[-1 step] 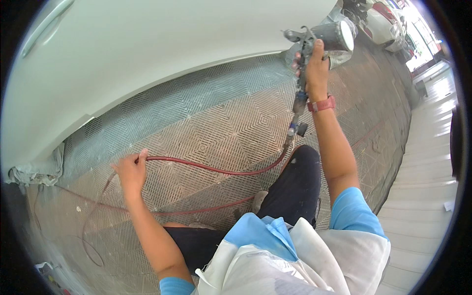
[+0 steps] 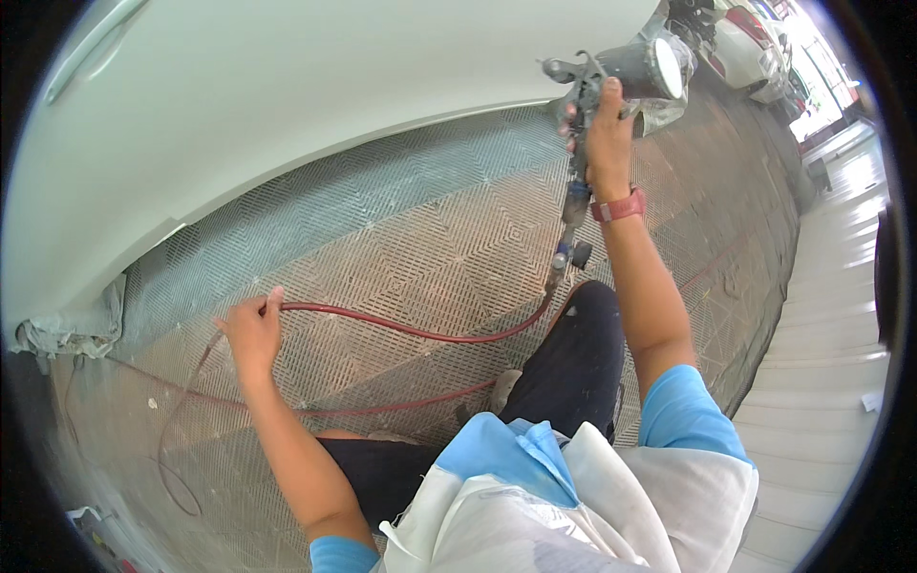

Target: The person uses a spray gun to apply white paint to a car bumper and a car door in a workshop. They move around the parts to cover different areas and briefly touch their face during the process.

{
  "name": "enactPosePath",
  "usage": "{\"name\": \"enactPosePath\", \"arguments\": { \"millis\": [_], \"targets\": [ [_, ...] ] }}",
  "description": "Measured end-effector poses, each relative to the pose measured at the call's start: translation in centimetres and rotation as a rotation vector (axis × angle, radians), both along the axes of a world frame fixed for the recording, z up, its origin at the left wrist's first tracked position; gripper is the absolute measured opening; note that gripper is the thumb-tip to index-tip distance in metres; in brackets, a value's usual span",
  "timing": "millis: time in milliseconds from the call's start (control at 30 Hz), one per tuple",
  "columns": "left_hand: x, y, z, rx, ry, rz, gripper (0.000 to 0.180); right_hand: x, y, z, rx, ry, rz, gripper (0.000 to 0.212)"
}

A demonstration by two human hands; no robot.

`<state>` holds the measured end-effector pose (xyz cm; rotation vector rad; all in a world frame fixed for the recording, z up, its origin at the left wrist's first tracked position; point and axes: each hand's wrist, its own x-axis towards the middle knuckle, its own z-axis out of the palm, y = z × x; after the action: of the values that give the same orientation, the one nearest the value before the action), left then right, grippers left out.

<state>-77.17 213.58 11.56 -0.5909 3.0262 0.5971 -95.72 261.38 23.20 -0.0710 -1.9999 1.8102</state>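
Observation:
My right hand (image 2: 607,134) is wrapped round the grip of a spray gun (image 2: 585,88), beside the lower edge of a white car's side panel (image 2: 334,86). A dark cup (image 2: 638,72) with a pale round end lies sideways on the gun. Below the grip, fittings with a small dark knob (image 2: 581,254) join a red air hose (image 2: 420,332). My left hand (image 2: 254,336) is closed round this hose at the left, holding it off the floor. Past that hand the hose drops and loops on the floor.
Patterned grating tiles (image 2: 411,239) cover the floor. More red hose (image 2: 401,408) runs across them near my feet. Grey sheeting wraps the wheels (image 2: 81,329) at both ends of the panel. A white corrugated wall (image 2: 812,382) stands at the right; another white car (image 2: 745,48) is at the far right.
My right hand and the spray gun have shifted slightly left. My left hand has stayed almost in place on the hose.

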Motion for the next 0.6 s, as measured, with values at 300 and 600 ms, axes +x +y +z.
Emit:
{"name": "enactPosePath", "arguments": {
  "millis": [300,600],
  "targets": [
    [3.7,-9.5,-1.9,-0.113,0.028,0.162,0.055,5.2,-17.8,0.8,0.024,0.016,0.282,0.060],
    [10.3,-18.0,-2.0,-0.060,-0.147,0.374,0.048,6.7,-32.7,1.4,0.001,0.102,0.575,0.062]
  ]
}}
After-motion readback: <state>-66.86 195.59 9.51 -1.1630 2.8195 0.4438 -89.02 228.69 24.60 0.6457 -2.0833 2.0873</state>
